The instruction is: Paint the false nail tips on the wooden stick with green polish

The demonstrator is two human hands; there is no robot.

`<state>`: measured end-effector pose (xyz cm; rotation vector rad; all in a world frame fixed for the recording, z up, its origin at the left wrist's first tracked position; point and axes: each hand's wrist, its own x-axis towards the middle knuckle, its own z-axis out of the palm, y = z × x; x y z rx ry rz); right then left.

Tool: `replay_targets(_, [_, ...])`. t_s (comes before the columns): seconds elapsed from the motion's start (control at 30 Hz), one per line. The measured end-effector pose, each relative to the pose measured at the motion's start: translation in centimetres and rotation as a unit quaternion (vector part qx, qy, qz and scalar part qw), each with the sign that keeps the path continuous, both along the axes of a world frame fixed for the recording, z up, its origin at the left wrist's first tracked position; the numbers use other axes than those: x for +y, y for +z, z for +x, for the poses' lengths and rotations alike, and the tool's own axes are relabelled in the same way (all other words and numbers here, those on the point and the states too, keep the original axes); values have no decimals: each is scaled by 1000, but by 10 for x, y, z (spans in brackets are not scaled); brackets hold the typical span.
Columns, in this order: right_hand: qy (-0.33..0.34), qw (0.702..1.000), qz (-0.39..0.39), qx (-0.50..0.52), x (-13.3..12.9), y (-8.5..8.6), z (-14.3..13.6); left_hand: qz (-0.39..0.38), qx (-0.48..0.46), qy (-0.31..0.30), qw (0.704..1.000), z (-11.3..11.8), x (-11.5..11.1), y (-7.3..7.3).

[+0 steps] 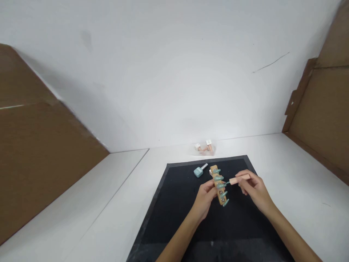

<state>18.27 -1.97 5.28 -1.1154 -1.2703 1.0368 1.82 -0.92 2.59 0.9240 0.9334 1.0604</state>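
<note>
My left hand [205, 197] is closed on a wooden nail display stand [221, 198], held tilted above a black mat. Several teal false nails [219, 178] stick out from the stand toward the right. Between the fingers and thumb of my right hand [252, 187] is a nail polish brush [239, 179] with a pale peach handle. Its bristle end points left and meets the tip of a middle nail. A teal nail polish bottle [198, 172] with a silver cap lies on its side behind my left hand. A small white thing, mostly hidden, shows behind the stand.
The black mat [174, 203] covers the middle of the white table [120, 211]. A clear tray [203, 153] with small bottles, white and peach, stands at the back by the white wall. Brown cardboard panels [49, 145] rise at left and right.
</note>
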Motion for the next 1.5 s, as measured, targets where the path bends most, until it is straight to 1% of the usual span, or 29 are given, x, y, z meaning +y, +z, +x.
replay_targets(0.13, [-22, 1000, 7, 12, 1, -4, 2, -6, 0, 1, 1000, -1, 0, 1])
replay_targets(0.23, [-22, 1000, 15, 15, 0, -5, 3, -2, 7, -2, 1000, -2, 0, 1])
replay_targets(0.3, [-4, 1000, 21, 10, -1, -4, 3, 2, 10, -6, 1000, -1, 1, 0])
replay_targets(0.47, [65, 997, 26, -13, -4, -1, 1, 16, 15, -10, 1000, 1, 3, -1])
replay_targets(0.57, [75, 996, 25, -37, -5, -1, 1, 17, 18, -8, 1000, 2, 3, -1])
replay_targets(0.73, [43, 997, 32, -53, -4, 0, 1, -5, -8, 0, 1000, 2, 2, 2])
replay_targets(0.97, [8, 999, 18, -50, -2, 1, 0, -25, -36, 14, 999, 1, 1, 4])
replay_targets(1.13, [-27, 999, 14, -26, 0, -1, 0, -28, -38, 17, 999, -1, 0, 6])
replay_targets(1.23, [-40, 999, 24, -5, 0, -2, 1, -27, -27, 13, 999, -2, -1, 6])
replay_targets(1.33, [-20, 999, 36, -3, -2, -1, 2, -36, -33, 11, 999, -2, 0, 3])
replay_targets(1.5, [44, 997, 57, -42, -5, -1, 2, -46, -46, 10, 998, 1, 3, 0])
